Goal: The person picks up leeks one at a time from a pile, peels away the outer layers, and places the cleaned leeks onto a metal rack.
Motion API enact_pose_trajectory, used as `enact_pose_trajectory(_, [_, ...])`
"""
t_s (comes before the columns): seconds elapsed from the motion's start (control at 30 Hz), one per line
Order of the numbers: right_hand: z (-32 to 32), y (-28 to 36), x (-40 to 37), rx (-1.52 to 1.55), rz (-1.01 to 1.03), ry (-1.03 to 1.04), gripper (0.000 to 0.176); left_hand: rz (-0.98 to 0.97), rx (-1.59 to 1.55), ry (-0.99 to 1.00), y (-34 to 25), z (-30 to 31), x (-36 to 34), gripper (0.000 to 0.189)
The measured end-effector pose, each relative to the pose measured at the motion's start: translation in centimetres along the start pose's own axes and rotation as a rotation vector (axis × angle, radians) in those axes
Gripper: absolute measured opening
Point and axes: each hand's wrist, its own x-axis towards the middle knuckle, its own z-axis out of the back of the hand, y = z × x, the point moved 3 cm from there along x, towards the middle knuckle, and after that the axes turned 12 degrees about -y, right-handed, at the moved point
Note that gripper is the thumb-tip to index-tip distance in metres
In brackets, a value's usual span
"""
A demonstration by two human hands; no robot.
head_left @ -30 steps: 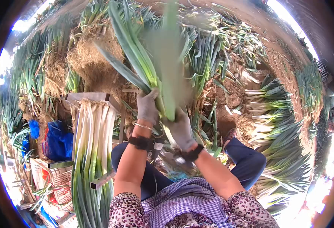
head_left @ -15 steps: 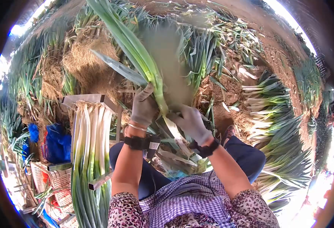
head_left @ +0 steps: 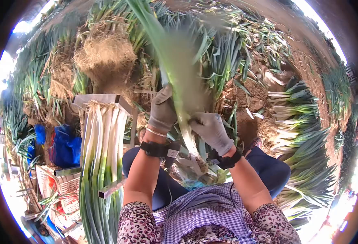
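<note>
A leek (head_left: 182,116) slants across the middle of the head view, green leaves toward the top and pale root end down between my knees. My gloved left hand (head_left: 162,110) is closed around its stalk from the left. My gloved right hand (head_left: 212,131) is curled against the stalk's right side, fingertips pinched at the pale part. A smudged blur hides part of the leaves. Beneath the root end lies a heap of leaf scraps and clear plastic (head_left: 187,173).
At left, a metal frame (head_left: 113,191) holds a bundle of trimmed leeks (head_left: 101,154). Beyond it are a woven basket (head_left: 67,189) and blue netting (head_left: 65,146). A long row of leeks (head_left: 301,134) lies at right. Unpeeled leeks with shaggy roots (head_left: 105,51) stand ahead.
The leek has swung more upright and shifted right in view. The side leaf that stuck out left of it no longer shows there. Both hands stay at the stalk.
</note>
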Motion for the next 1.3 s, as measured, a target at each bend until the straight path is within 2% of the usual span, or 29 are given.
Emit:
enact_pose_trajectory(0.03, [-0.2,-0.6,0.0,0.015,-0.02,-0.012,0.017,0.005,-0.017,0.016,-0.1,0.0,-0.2,0.048])
enact_pose_trajectory(0.07, [-0.4,-0.7,0.2,0.034,-0.034,-0.02,0.017,-0.084,0.141,0.025,0.0,0.6,0.0,0.036])
enact_pose_trajectory(0.1, [-0.5,-0.5,0.2,0.009,-0.047,0.006,0.014,-0.126,0.213,0.016,0.0,1.4,0.0,0.032])
enact_pose_trajectory(0.17, [-2.3,-4.4,0.1,0.481,-0.432,0.154,0.018,-0.004,0.036,0.022,0.9,1.5,-0.4,0.025])
enact_pose_trajectory(0.2, [-2.1,-5.6,0.4,0.426,-0.1,0.185,0.017,0.026,-0.009,0.03,1.1,1.2,-0.7,0.021])
enact_pose_trajectory(0.23, [-2.4,-5.4,0.1,0.468,-0.096,0.192,0.016,0.028,-0.011,0.046,1.2,0.2,-1.4,0.029])
enact_pose_trajectory(0.27, [-2.7,-5.2,-0.3,0.509,-0.092,0.199,0.015,0.002,0.127,-0.018,0.1,-1.0,-2.3,0.031])
enact_pose_trajectory(0.3, [-2.1,-3.7,-1.0,0.624,-0.431,0.191,0.015,0.032,0.028,0.051,0.3,-1.1,-1.8,0.037])
enact_pose_trajectory(0.33, [-1.7,-1.4,-1.2,0.772,-0.628,0.149,0.015,0.012,0.027,0.099,-0.2,-1.4,-1.6,0.038])
enact_pose_trajectory(0.37, [-2.2,-1.6,-1.0,0.712,-0.525,0.155,0.016,0.003,0.023,0.149,-0.7,-1.7,-1.5,0.039])
enact_pose_trajectory(0.4, [-2.9,-2.3,-0.8,0.654,-0.417,0.152,0.017,-0.013,0.041,0.112,-0.9,-1.4,-1.5,0.038])
enact_pose_trajectory(0.47, [-3.0,-1.8,0.3,0.285,0.273,0.13,0.019,-0.041,0.066,0.06,-1.1,-1.2,-1.2,0.038])
enact_pose_trajectory(0.5, [-3.8,-3.5,0.7,0.311,0.272,0.234,0.024,-0.145,0.184,0.031,-1.2,-1.1,-1.0,0.037])
enact_pose_trajectory(0.57, [-4.9,-4.5,0.3,0.463,-0.313,0.311,0.02,-0.333,0.4,-0.015,-1.1,-0.1,-0.7,0.037])
enact_pose_trajectory(0.6, [-5.1,-7.9,-1.0,-0.004,-0.209,0.329,0.023,-0.38,0.55,-0.004,-0.1,2.4,0.9,0.037])
enact_pose_trajectory(0.63, [-6.1,-12.1,-2.9,-0.465,-0.102,0.342,0.03,-0.347,0.492,-0.016,-0.6,2.4,1.0,0.038])
enact_pose_trajectory(0.67, [-5.6,-15.1,-6.0,-0.55,0.018,0.4,0.042,-0.315,0.434,-0.029,-1.1,2.3,1.1,0.038])
enact_pose_trajectory(0.7, [-5.6,-20.4,-9.0,-0.579,-0.022,0.425,0.038,-0.191,0.163,-0.078,-2.6,-0.1,-0.5,0.04])
enact_pose_trajectory(0.77, [-3.1,-19.8,-10.7,-0.64,-0.151,0.237,0.033,-0.199,0.32,-0.067,-1.8,0.8,0.4,0.042])
enact_pose_trajectory(0.83, [-0.5,-16.3,-8.0,-0.415,-0.153,0.188,0.035,-0.044,0.009,-0.093,0.2,0.7,0.9,0.041])
enact_pose_trajectory(0.87, [0.5,-12.1,-6.5,0.007,-0.278,0.141,0.034,-0.122,0.034,-0.064,0.2,1.1,1.6,0.041])
enact_pose_trajectory(0.9, [0.4,-10.8,-6.2,0.461,-0.456,0.261,0.041,-0.136,0.077,-0.059,0.1,1.4,2.1,0.04])
enact_pose_trajectory(0.97, [-0.9,-10.4,-7.4,0.4,-0.218,0.457,0.046,-0.133,0.081,-0.051,-1.0,-1.3,1.6,0.04])
enact_pose_trajectory(1.07, [-1.2,-10.9,-8.8,0.42,-0.337,0.45,0.045,-0.09,-0.004,-0.121,-1.6,-2.3,2.8,0.039])
enact_pose_trajectory(1.1, [-0.7,-11.2,-8.4,0.37,-0.316,0.405,0.043,-0.096,0.125,-0.153,-1.5,-2.1,3.2,0.037])
enact_pose_trajectory(1.17, [0.7,-7.5,-6.0,0.283,-0.287,0.299,0.041,-0.087,0.396,-0.207,-0.8,-1.9,3.8,0.033])
enact_pose_trajectory(1.2, [-0.1,-7.7,-4.8,0.511,-0.283,0.18,0.038,-0.074,0.503,-0.268,1.3,-0.5,4.7,0.031])
enact_pose_trajectory(1.3, [0.6,-8.9,-1.8,0.613,-0.27,0.158,0.037,0.153,0.474,-0.337,4.6,-0.8,3.7,0.019])
